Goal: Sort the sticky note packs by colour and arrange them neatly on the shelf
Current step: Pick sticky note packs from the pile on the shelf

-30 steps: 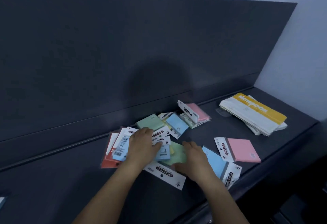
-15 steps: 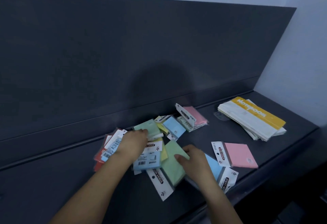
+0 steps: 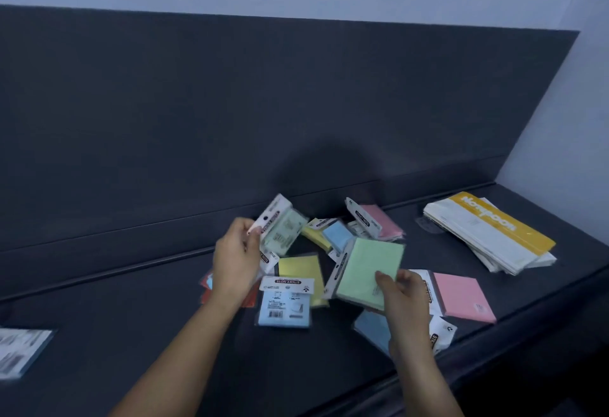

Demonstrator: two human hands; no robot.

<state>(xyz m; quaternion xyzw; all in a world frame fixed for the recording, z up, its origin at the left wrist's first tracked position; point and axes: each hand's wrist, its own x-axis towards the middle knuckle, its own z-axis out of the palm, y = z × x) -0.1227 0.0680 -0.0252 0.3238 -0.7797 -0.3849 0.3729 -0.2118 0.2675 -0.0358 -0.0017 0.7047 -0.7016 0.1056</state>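
Left hand (image 3: 235, 261) is being held above the heap with its fingers curled, and a pale green sticky note pack (image 3: 280, 228) is being pinched by its white header card, printed back upward, tilted and lifted off the shelf (image 3: 131, 334). Right hand (image 3: 403, 298) is being closed on a second green pack (image 3: 369, 271): the thumb is being pressed on its top face near the corner, while the other fingers are hidden under it. Whether the far edge of this pack is touching the packs below cannot be told.

Between the hands a yellow pack (image 3: 300, 268) and a barcode-side blue pack (image 3: 285, 306) are lying overlapped, and a red pack (image 3: 250, 296) is being partly covered by the left wrist. One pink pack (image 3: 461, 296) is lying just right of the right hand, and another blue pack (image 3: 372, 327) is lying under the right forearm, close to the front edge. The sorting is judged to be only at its start; the two green packs are probably being brought together.

Several things could go wrong. The plastic wrapping looks smooth, so a pack being held only by a corner or a header could slip back into the heap. The blue pack at the front edge could be pushed off by the forearm. In this dim bluish light, pale green and yellow could be confused.
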